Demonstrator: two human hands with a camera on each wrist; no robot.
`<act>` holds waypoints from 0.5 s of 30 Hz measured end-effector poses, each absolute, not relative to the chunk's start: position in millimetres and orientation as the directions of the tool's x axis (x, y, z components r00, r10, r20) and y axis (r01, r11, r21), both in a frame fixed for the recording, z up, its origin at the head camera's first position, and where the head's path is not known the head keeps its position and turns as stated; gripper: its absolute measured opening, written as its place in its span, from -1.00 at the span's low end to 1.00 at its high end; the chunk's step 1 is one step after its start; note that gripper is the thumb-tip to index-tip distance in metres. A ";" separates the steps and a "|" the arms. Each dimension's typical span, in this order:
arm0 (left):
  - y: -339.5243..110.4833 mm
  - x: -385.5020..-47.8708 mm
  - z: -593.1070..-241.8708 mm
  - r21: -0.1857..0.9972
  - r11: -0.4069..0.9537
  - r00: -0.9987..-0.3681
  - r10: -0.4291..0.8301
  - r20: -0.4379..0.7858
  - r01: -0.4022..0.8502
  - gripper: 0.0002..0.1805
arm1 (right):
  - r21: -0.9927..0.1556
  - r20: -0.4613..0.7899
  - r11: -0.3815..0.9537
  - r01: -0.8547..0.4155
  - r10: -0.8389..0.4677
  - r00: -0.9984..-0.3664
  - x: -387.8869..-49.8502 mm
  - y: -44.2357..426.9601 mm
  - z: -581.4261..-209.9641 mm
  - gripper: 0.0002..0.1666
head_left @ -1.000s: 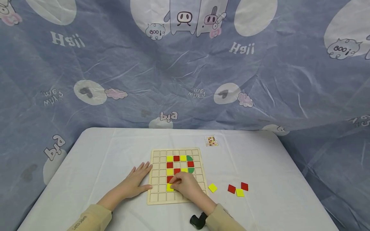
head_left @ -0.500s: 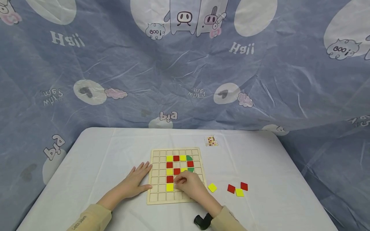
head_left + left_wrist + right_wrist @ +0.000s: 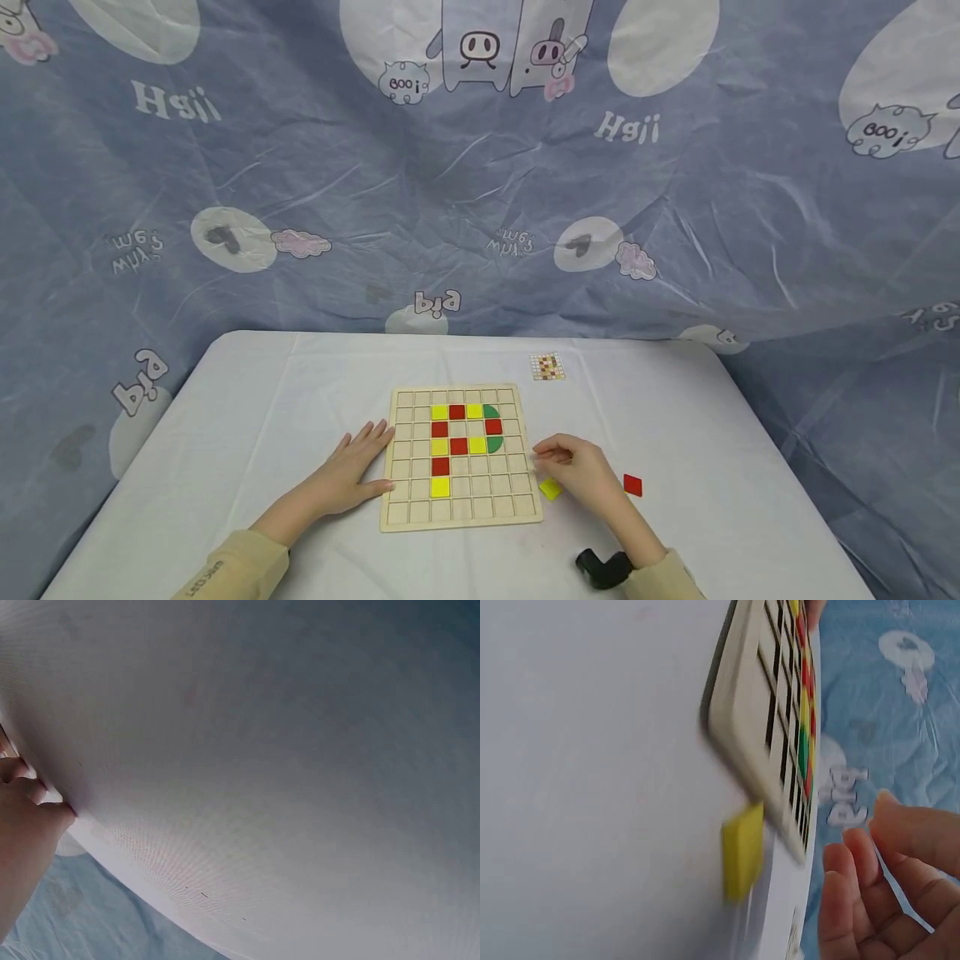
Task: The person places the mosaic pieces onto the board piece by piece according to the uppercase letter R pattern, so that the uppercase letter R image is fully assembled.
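Observation:
A wooden grid board (image 3: 491,508) lies on the table, its squares partly filled with yellow, red and green tiles. The lowest of these is a yellow tile (image 3: 440,487). My left hand (image 3: 351,467) rests at the board's left edge, fingers spread and touching it. To the right of the board, my right hand (image 3: 573,471) hovers over a loose yellow tile (image 3: 551,489). In the right wrist view its thumb and fingers (image 3: 845,862) are loosely bent with nothing between them. That yellow tile (image 3: 742,851) shows beside the board's corner there.
A loose red tile (image 3: 633,485) lies beyond the right hand, which hides other loose tiles from the head view. A small pattern card (image 3: 547,367) lies behind the board. A black device (image 3: 603,569) is at the right wrist. A blue printed cloth (image 3: 480,208) hangs behind the table.
My right hand has left the board's lower yellow tile and moved right, off the board, over the loose yellow tile. My left hand has stayed in place.

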State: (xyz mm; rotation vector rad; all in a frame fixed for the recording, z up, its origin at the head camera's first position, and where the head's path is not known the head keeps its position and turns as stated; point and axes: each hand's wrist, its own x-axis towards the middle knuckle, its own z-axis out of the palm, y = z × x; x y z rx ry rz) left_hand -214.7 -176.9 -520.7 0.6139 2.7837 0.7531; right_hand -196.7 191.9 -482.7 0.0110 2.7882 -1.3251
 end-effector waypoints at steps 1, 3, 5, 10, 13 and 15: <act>-176.9 -214.5 -520.6 0.516 0.786 -0.896 0.438 -0.076 0.341 -0.05 | -0.770 -0.060 0.637 0.046 -0.001 -0.998 -196.1 199.1 -483.3 -0.84; -176.9 -214.2 -520.3 0.516 0.786 -0.896 0.438 -0.077 0.340 -0.05 | -0.753 -0.079 0.653 0.078 0.027 -0.996 -193.9 212.8 -484.2 -0.84; -176.4 -213.8 -519.6 0.520 0.785 -0.896 0.437 -0.077 0.338 -0.05 | -0.732 -0.095 0.674 0.105 0.052 -0.994 -191.1 225.9 -486.0 -0.84; -175.8 -213.2 -518.6 0.522 0.784 -0.896 0.436 -0.079 0.336 -0.05 | -0.666 -0.093 0.736 0.121 0.079 -0.993 -183.8 250.2 -491.7 -0.82; -176.1 -213.3 -518.7 0.516 0.787 -0.897 0.436 -0.077 0.338 -0.05 | -0.643 -0.097 0.756 0.127 0.084 -0.992 -180.2 259.3 -493.9 -0.79; -176.3 -213.4 -518.7 0.514 0.788 -0.897 0.436 -0.076 0.339 -0.05 | -0.628 -0.106 0.768 0.130 0.082 -0.991 -178.6 263.3 -495.0 -0.75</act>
